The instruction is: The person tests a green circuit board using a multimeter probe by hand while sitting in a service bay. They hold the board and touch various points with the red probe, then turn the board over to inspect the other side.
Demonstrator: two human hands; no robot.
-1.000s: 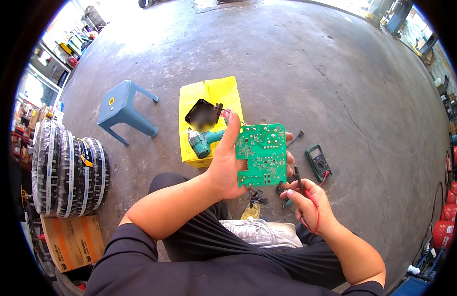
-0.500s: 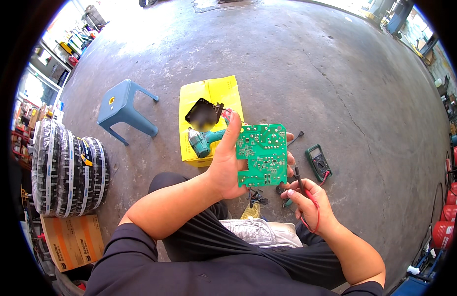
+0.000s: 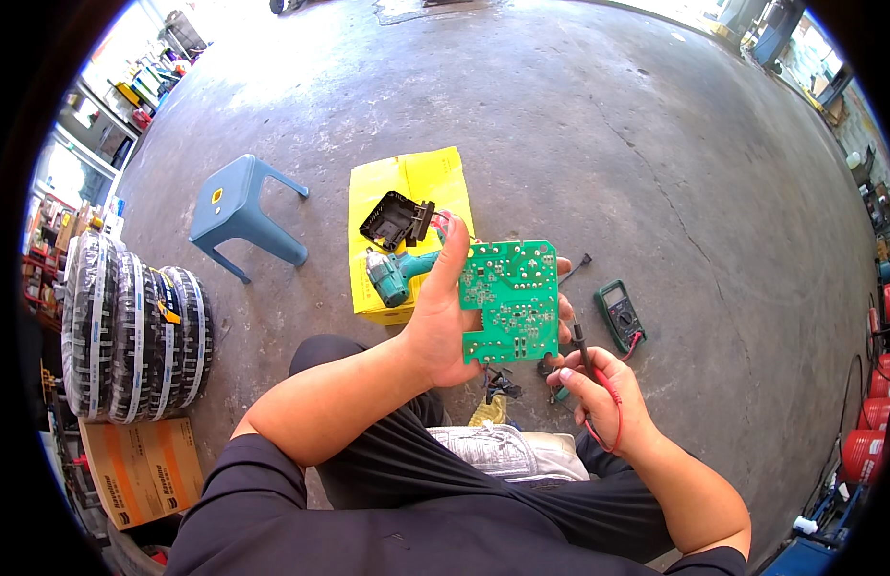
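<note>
My left hand [image 3: 437,317] grips a green circuit board [image 3: 510,302] from its left side, fingers behind it and thumb at its upper left corner. The board's soldered face is turned up toward me. At the board's lower right, my right hand [image 3: 613,403] is closed round a multimeter probe [image 3: 581,348], black-bodied with a red lead looping below it. The tip points up beside my left fingertips; whether it touches the board I cannot tell. On the floor to the right lies a dark green multimeter [image 3: 621,315]. A black plastic housing [image 3: 391,219] and a teal cordless driver [image 3: 392,275] are beyond my left hand.
The housing and driver rest on a yellow box [image 3: 431,173]. A blue stool [image 3: 236,206] stands to the left, near wrapped tyres [image 3: 128,326] above a cardboard box [image 3: 143,470]. Dark connectors [image 3: 503,386] lie below the board. Red drums [image 3: 863,456] line the right edge.
</note>
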